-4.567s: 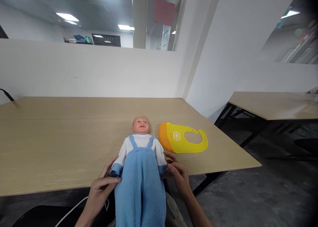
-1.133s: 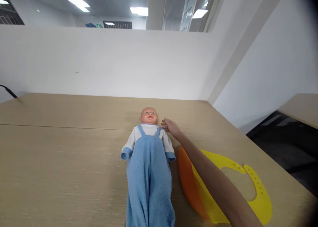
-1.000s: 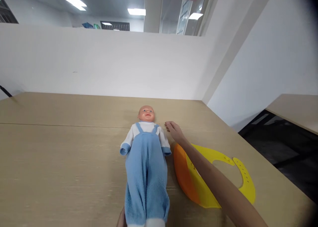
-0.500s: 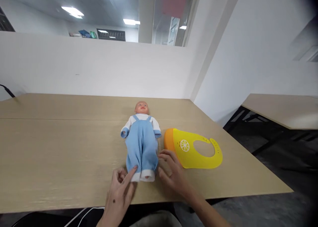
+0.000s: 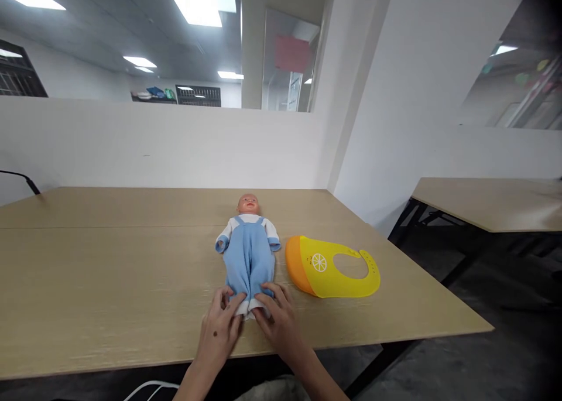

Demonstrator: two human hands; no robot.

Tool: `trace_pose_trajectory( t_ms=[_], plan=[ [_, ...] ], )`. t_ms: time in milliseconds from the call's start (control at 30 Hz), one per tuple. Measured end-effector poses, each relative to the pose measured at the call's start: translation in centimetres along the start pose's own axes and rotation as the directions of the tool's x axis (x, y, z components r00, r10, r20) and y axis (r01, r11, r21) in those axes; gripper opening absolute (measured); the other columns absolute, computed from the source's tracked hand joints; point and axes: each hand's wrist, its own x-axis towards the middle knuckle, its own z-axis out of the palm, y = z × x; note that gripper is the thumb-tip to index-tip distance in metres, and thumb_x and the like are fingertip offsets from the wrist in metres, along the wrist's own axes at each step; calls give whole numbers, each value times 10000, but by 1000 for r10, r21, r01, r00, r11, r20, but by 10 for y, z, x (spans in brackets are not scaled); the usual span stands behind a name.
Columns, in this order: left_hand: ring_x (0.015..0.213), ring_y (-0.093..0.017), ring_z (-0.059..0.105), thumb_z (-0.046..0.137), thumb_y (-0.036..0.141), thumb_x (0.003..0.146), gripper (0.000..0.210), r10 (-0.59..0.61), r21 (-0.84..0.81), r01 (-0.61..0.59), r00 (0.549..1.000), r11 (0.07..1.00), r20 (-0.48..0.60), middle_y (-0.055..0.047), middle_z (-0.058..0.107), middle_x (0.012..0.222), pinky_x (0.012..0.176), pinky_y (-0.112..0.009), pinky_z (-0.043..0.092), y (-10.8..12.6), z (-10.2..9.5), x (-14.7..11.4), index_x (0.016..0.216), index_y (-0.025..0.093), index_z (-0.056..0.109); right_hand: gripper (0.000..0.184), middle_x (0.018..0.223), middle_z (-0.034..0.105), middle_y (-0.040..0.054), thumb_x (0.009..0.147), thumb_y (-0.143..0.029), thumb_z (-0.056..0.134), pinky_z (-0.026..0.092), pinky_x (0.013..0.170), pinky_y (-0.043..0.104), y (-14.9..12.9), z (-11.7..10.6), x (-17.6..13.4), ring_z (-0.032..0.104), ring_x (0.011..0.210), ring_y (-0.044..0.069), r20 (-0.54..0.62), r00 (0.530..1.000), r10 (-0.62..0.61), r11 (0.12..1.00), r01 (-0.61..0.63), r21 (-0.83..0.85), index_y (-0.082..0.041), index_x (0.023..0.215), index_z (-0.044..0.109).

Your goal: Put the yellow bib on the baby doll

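My left hand and right hand rest fingers spread, gripping nothing, on the doll lying mid-tabletop. It looks light, soft-bodied, hard-headed; I'd grasp the torso.

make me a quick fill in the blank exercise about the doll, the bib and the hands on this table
1. The baby doll lies on its ____ on the wooden table.
2. The left hand and the right hand both rest at the doll's ____ end.
3. The yellow bib lies flat beside the doll and has an ____ pocket at one end.
4. The doll wears ____ fleece overalls over a white top.

Missing words: back; foot; orange; blue
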Motion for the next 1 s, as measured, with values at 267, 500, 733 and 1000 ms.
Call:
trace_pose_trajectory(
  t_ms=[267,500,733,1000],
  plan=[
    [887,-182,591,470,214,902,295,54,-48,-58,996,997,-72,-103,519,1049,754,-313,540,-4,2,-4,1108,219,683,113,995,606,68,851,-167,623,485,861,379,0,2,-2,512,989,216,3,1000,-1,1000,1,31,-206,955,604],
    [901,-177,590,507,179,883,253,98,6,-98,984,995,-150,-105,508,1066,771,-294,530,7,0,-7,1086,202,655,119,974,604,56,837,-101,618,472,845,351,-3,1,-4,516,975,202,-19,1000,2,997,0,73,-210,885,612],
    [871,-205,538,596,159,833,222,293,273,-232,933,934,-211,-121,505,1101,687,-301,513,16,3,-5,1026,242,665,112,1083,571,72,837,-108,611,467,885,352,-1,2,-7,520,1041,208,-33,999,22,997,-20,75,-211,880,600],
    [902,-231,527,535,124,877,128,220,295,-142,942,945,-253,-132,517,1025,733,-349,501,30,13,-10,981,150,604,153,1152,553,82,827,-143,628,466,899,372,0,4,-9,520,1077,225,0,996,84,996,-84,33,-218,955,591]
  ],
)
